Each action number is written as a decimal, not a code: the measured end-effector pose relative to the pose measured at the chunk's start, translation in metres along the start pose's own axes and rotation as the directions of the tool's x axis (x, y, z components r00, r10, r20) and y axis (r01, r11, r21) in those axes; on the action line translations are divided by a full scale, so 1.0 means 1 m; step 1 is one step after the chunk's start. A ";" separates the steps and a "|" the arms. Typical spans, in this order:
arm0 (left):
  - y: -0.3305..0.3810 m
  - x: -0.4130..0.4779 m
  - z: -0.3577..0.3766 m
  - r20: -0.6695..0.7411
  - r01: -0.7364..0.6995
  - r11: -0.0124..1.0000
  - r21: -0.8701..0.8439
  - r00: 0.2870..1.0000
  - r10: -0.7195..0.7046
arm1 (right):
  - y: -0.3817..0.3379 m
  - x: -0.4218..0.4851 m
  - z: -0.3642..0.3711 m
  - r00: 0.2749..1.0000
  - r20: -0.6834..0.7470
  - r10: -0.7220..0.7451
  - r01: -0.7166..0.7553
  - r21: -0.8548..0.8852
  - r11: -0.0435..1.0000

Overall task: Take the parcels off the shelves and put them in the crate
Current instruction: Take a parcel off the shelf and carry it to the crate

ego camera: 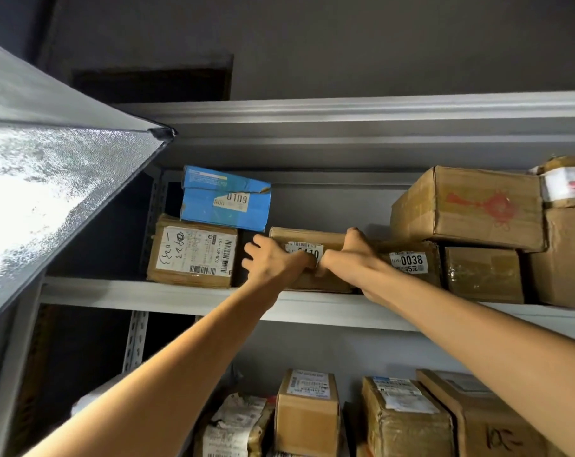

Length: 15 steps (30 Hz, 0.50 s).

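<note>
Both forearms [187, 354] reach to the upper shelf [147, 291], where the brown parcel [307, 237] sits wedged between neighbouring boxes [193, 255]. The left hand [273, 258] curls its fingers round the parcel's left end. The right hand [348, 255] hooks its fingers over the top edge, probably to draw it out level. No crate in view.

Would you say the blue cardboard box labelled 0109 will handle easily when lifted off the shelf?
The blue cardboard box looks dented and torn near its top edge, so it is probably soft under a squeeze. It overhangs the brown labelled parcel beneath, so it might tip.
</note>
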<state>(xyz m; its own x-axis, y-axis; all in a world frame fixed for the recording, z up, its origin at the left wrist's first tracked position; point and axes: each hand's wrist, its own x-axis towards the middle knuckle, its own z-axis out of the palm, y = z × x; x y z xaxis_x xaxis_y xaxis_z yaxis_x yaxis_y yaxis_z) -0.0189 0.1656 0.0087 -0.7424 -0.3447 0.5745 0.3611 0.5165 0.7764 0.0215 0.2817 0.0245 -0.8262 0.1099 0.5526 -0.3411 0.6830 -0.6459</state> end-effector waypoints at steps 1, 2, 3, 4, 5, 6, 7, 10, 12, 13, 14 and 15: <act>0.001 -0.003 -0.001 -0.017 -0.011 1.000 -0.022 1.000 0.010 | -0.001 -0.002 -0.003 1.000 -0.020 0.006 -0.005 0.011 1.000; 0.002 -0.006 -0.003 -0.035 -0.022 0.998 -0.054 0.999 0.020 | -0.001 -0.003 -0.006 0.999 -0.041 0.010 -0.009 0.033 0.999; 0.001 -0.007 -0.005 -0.051 -0.032 0.995 -0.097 0.998 0.027 | -0.001 -0.005 -0.008 0.998 -0.062 0.013 -0.009 0.063 0.998; 0.000 -0.008 -0.007 -0.061 -0.039 0.989 -0.143 0.998 0.031 | 0.000 -0.006 -0.009 0.996 -0.087 0.015 -0.007 0.089 0.996; -0.001 -0.008 -0.010 -0.067 -0.047 0.982 -0.181 0.997 0.036 | 0.002 -0.009 -0.010 0.993 -0.120 0.012 0.000 0.103 0.995; -0.003 -0.008 -0.012 -0.075 -0.063 0.979 -0.195 0.996 0.049 | 0.004 -0.011 -0.010 0.987 -0.158 0.005 0.012 0.103 0.995; -0.004 -0.009 -0.014 -0.085 -0.085 0.981 -0.174 0.994 0.072 | 0.007 -0.012 -0.009 0.981 -0.194 -0.005 0.025 0.102 0.994; -0.011 -0.008 -0.023 -0.089 -0.200 0.980 0.003 0.976 0.200 | 0.013 -0.013 -0.006 0.970 -0.242 -0.018 0.050 0.126 0.991; -0.017 -0.002 -0.028 -0.032 -0.263 0.965 0.019 0.964 0.263 | 0.016 -0.010 -0.004 0.966 -0.257 0.007 0.035 0.157 0.987; -0.020 0.001 -0.031 0.001 -0.278 0.960 -0.026 0.961 0.278 | 0.016 -0.009 -0.005 0.962 -0.269 0.046 0.005 0.186 0.983; -0.021 0.002 -0.033 0.030 -0.282 0.955 -0.094 0.958 0.286 | 0.018 -0.007 -0.006 0.956 -0.274 0.102 -0.036 0.236 0.971; -0.022 0.002 -0.034 0.052 -0.277 0.947 -0.165 0.956 0.288 | 0.019 -0.005 -0.008 0.950 -0.269 0.160 -0.076 0.299 0.951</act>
<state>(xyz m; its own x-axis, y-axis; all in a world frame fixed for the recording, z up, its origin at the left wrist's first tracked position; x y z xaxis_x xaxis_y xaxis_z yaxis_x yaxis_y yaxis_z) -0.0092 0.1269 0.0017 -0.6352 -0.1395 0.7597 0.6402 0.4552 0.6188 0.0229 0.2996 0.0132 -0.7188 0.4080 0.5629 -0.3959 0.4253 -0.8138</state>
